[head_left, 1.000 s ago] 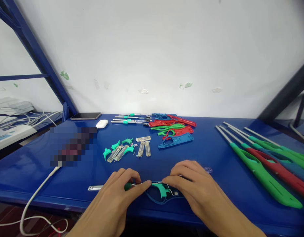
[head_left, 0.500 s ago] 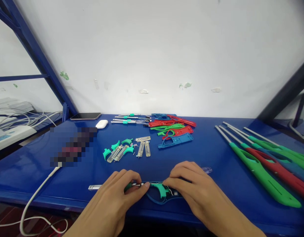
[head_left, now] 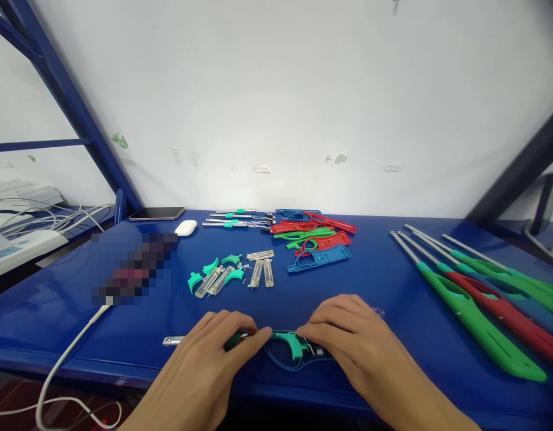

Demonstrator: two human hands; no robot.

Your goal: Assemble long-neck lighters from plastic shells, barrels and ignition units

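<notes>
A blue half-shell of a long lighter (head_left: 276, 361) lies near the table's front edge between my hands. A teal trigger (head_left: 293, 345) sits in it, with thin wires and a small black part to its right. My left hand (head_left: 215, 353) is closed around the front part, thumb and fingers pinching near the nozzle end. The metal tube (head_left: 172, 340) sticks out to the left of it. My right hand (head_left: 348, 335) grips the handle end, fingertips pressed by the trigger's upper right. A clear part (head_left: 377, 312) peeks out behind that hand. The palm side of each hand is hidden.
Loose teal triggers (head_left: 194, 281) and clear fuel tanks (head_left: 268, 273) lie ahead. Behind them are metal tubes with wires (head_left: 226, 224) and coloured half-shells (head_left: 323, 258). Whole lighters (head_left: 478, 323) lie at right. At left are a white case (head_left: 186, 227), a phone (head_left: 157, 213) and a cable (head_left: 60, 353).
Both hands keep nearly the same grip on the lighter. The left thumb has shifted slightly; the view has tilted a little.
</notes>
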